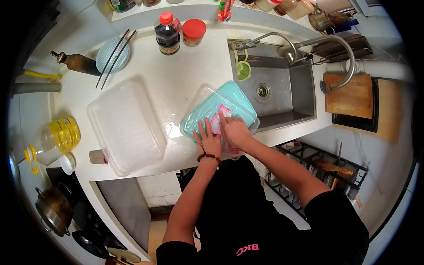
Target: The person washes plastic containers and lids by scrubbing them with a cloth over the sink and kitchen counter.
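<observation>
A turquoise rectangular lid or tray (pixel 236 93) lies at the counter's front, left of the sink, with a clear plastic sheet-like lid (pixel 204 96) overlapping it. My left hand (pixel 208 140) rests on its left part, fingers spread and flat, a beaded bracelet on the wrist. In my right hand (pixel 235 131) is a white cloth with pink edging (pixel 225 110), pressed down against the plastic. Part of the cloth is hidden under the fingers. To the left lies a large translucent plastic container (pixel 126 128), apart from both hands.
A steel sink (pixel 282 99) with a tap (pixel 291 57) is on the right. Toward the back stand a dark sauce bottle (pixel 167 37), a red-lidded jar (pixel 193 35) and a bowl (pixel 115 55) with chopsticks across it. An oil jug (pixel 55 137) and a sponge (pixel 97 157) are left.
</observation>
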The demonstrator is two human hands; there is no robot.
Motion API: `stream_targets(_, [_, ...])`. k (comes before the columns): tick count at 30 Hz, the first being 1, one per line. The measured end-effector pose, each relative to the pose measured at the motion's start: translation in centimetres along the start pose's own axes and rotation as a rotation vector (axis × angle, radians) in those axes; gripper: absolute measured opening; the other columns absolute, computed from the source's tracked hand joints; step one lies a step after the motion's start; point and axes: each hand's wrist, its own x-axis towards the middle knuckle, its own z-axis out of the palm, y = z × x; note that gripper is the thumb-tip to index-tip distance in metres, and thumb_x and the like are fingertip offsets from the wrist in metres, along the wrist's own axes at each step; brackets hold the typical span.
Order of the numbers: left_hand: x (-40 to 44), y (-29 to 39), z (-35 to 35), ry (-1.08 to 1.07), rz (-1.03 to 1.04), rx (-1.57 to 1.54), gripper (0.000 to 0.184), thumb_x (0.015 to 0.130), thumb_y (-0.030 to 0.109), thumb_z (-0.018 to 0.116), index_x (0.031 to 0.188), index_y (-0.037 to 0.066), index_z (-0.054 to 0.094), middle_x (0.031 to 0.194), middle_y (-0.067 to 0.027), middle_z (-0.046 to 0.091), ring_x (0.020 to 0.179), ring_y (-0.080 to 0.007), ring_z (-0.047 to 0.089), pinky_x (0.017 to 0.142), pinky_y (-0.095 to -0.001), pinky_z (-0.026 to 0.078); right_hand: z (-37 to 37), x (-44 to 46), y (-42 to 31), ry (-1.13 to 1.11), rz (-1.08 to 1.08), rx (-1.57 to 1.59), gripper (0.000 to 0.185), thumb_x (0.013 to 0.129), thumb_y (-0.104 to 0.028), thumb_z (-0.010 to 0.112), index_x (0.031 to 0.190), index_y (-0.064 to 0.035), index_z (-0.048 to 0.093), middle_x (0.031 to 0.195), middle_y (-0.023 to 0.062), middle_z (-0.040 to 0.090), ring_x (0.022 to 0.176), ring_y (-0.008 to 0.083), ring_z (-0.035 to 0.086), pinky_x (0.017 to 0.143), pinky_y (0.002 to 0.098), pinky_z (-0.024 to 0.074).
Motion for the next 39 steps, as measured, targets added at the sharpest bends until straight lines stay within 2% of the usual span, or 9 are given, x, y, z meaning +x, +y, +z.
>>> stream_targets(5, [0.5, 0.1, 1.6, 0.025, -0.01, -0.033, 0.023, 0.099, 0.028, 0.059, 0.103, 0.015, 0.078, 0.168, -0.0209, 0.02, 0.153, -0.0453, 0.019, 0.121, -0.0657, 0.016, -1.7, 0.6, 0.8, -0.096, 0.164, 0.016, 0.058, 0.095, -0.028, 0.056, 0.146, -0.0035, 0.047, 0.099, 0.0149, 0.073, 0.083, 0.0355, 0.071, 0.075, 0.0517, 0.0541])
stream_targets(7, [0.7, -0.1, 4.1, 0.363, 0.0, 0.181, 0.023, 0.1, 0.027, 0.058, 0.103, 0.015, 0.078, 0.168, -0.0206, 0.02, 0.153, -0.0452, 0.019, 0.12, -0.0655, 0.018, 0.9, 0.1, -0.5, -0.098, 0.082, -0.006, 0.057, 0.096, -0.029, 0.055, 0.147, -0.0042, 0.047, 0.098, 0.0148, 0.073, 0.081, 0.0351, 0.071, 0.074, 0.052, 0.0539])
stream_targets(10, [0.3, 0.2, 1.3, -0.024, -0.022, 0.02, 0.028, 0.1, 0.033, 0.055, 0.111, 0.02, 0.078, 0.168, -0.0199, 0.019, 0.154, -0.0462, 0.015, 0.119, -0.0698, 0.015, -2.0, 0.1, 0.6, -0.121, -0.036, -0.055, 0.062, 0.093, -0.027, 0.056, 0.15, -0.0064, 0.043, 0.099, 0.0161, 0.074, 0.079, 0.0353, 0.072, 0.082, 0.0545, 0.051])
stream_targets(13, [0.3, 0.6, 0.8, -0.012, -0.031, -0.044, 0.028, 0.099, 0.032, 0.056, 0.111, 0.019, 0.077, 0.167, -0.0216, 0.021, 0.154, -0.0467, 0.016, 0.118, -0.0703, 0.015, -2.8, 0.0, 2.4, -0.091, 0.185, 0.007, 0.064, 0.097, -0.034, 0.055, 0.155, -0.0156, 0.039, 0.091, 0.0171, 0.074, 0.077, 0.036, 0.071, 0.081, 0.0553, 0.0513])
stream_targets(20, [0.7, 1.2, 0.9, -0.006, -0.041, -0.025, 0.026, 0.099, 0.03, 0.056, 0.108, 0.017, 0.077, 0.167, -0.0232, 0.021, 0.153, -0.0481, 0.018, 0.116, -0.0726, 0.018, -3.3, -2.1, 2.6, -0.168, 0.26, -0.027, 0.066, 0.098, -0.035, 0.055, 0.157, -0.0119, 0.035, 0.085, 0.0168, 0.073, 0.072, 0.0349, 0.071, 0.071, 0.0534, 0.0538])
stream_targets(23, [-0.3, 1.2, 1.9, 0.036, -0.026, -0.003, 0.026, 0.1, 0.029, 0.055, 0.108, 0.017, 0.076, 0.167, -0.0236, 0.021, 0.153, -0.0487, 0.017, 0.116, -0.0735, 0.018, 1.5, -0.9, 3.4, 0.075, 0.216, 0.008, 0.066, 0.099, -0.037, 0.055, 0.156, -0.0091, 0.035, 0.079, 0.0159, 0.072, 0.066, 0.0355, 0.07, 0.061, 0.0503, 0.0525])
stream_targets(26, [0.3, 1.3, 1.3, 0.042, -0.035, -0.009, 0.024, 0.101, 0.025, 0.055, 0.107, 0.016, 0.076, 0.167, -0.0232, 0.019, 0.152, -0.0485, 0.018, 0.117, -0.0706, 0.02, -0.1, -3.3, 1.5, -0.18, 0.105, -0.044, 0.064, 0.1, -0.038, 0.054, 0.153, -0.0067, 0.038, 0.077, 0.0152, 0.072, 0.064, 0.0351, 0.069, 0.059, 0.0508, 0.0518])
stream_targets(30, [0.4, 1.4, 0.6, 0.0, -0.043, 0.002, 0.024, 0.1, 0.026, 0.055, 0.112, 0.018, 0.074, 0.167, -0.023, 0.019, 0.152, -0.0485, 0.019, 0.117, -0.0704, 0.022, -0.5, -3.8, 2.1, -0.1, 0.082, 0.01, 0.065, 0.098, -0.038, 0.056, 0.154, -0.0092, 0.04, 0.066, 0.0125, 0.069, 0.053, 0.0322, 0.066, 0.053, 0.0502, 0.0507])
stream_targets(39, [0.4, 2.2, 2.1, 0.062, -0.038, -0.045, 0.029, 0.098, 0.026, 0.059, 0.124, 0.019, 0.07, 0.167, -0.0248, 0.017, 0.152, -0.0497, 0.019, 0.114, -0.0701, 0.027, -1.9, -2.1, 2.1, -0.138, 0.27, 0.155, 0.067, 0.102, -0.04, 0.05, 0.161, -0.0181, 0.026, 0.075, 0.0192, 0.071, 0.062, 0.0403, 0.068, 0.058, 0.054, 0.0536])
